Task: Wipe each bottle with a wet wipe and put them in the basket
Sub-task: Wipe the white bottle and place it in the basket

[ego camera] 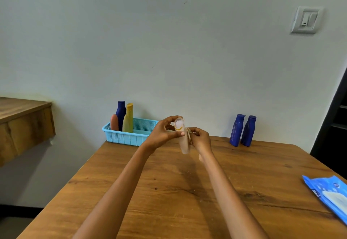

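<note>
our left hand [163,133] pinches a pale bottle [181,135] above the counter [169,191]; our right hand [200,139] pinches the wipe [188,132]. the light grip could let it drop.

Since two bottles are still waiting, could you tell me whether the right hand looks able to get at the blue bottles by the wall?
Probably not yet: the path over the table looks free, but the right hand is holding a wipe against the bottle that the left hand grips. The blue bottles stand apart.
</note>
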Motion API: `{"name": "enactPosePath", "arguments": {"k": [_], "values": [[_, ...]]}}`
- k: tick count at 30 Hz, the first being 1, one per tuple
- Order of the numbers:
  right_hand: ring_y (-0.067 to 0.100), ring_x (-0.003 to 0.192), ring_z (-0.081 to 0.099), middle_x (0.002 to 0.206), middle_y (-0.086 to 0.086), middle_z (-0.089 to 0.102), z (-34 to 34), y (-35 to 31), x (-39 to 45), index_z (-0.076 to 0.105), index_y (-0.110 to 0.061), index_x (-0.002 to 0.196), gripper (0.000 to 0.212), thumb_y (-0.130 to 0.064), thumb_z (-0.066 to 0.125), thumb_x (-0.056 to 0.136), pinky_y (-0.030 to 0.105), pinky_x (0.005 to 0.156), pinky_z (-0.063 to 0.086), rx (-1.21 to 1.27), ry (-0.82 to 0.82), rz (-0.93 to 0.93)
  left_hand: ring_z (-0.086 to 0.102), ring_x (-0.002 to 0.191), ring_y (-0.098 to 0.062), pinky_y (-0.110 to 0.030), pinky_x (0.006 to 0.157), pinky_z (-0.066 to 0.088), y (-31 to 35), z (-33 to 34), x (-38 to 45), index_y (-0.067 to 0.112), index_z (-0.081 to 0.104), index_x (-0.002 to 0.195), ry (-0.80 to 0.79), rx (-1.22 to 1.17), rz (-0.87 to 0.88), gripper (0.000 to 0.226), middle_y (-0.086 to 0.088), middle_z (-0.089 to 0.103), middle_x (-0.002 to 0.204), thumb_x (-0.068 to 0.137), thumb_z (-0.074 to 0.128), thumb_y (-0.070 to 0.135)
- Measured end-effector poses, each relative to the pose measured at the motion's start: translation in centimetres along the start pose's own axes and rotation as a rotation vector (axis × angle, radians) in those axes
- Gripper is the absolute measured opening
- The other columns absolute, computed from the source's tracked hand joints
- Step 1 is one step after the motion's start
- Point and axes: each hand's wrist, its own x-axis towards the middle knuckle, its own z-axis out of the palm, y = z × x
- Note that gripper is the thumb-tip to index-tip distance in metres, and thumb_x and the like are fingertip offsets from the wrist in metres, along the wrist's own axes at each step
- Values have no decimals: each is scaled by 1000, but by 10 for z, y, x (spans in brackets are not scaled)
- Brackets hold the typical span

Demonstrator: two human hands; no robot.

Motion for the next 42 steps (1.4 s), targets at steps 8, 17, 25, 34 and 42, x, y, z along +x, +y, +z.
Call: {"name": "enactPosePath", "arguments": {"k": [8,17,25,34,42], "values": [[23,92,59,105,14,61,-17,3,3,57,-7,111,25,-26,48,96,30,70,54,175,-136,351,61,102,-11,-21,83,52,1,5,0,34,57,111,51,-110,8,43,0,62,117,77,75,15],[12,62,52,79,8,57,-20,3,1,57,-1,109,29,-27,51,96,20,52,48,124,-211,406,55,97,-3,-14,76,47,-2,10,2,31,52,118,202,8,62,50,14,57,112,76,77,21],[5,46,48,57,-5,58,-20,5,-2,68,-9,83,41,-42,47,95,16,41,41,23,-343,405,54,97,-5,-15,78,46,-5,9,3,20,51,125,244,149,111,58,10,53,120,74,78,22],[9,60,49,71,2,57,-37,-6,-12,62,-10,90,30,-31,42,99,20,52,43,102,-373,241,56,99,-13,-19,77,46,-2,10,-3,16,53,125,299,249,104,62,0,58,123,71,81,25],[10,64,55,69,-1,62,-55,11,-39,70,-9,84,30,-37,58,89,25,61,40,-681,-252,-58,62,96,-15,-39,86,53,18,12,-16,21,54,125,295,206,-25,62,3,60,119,71,80,38]]}}
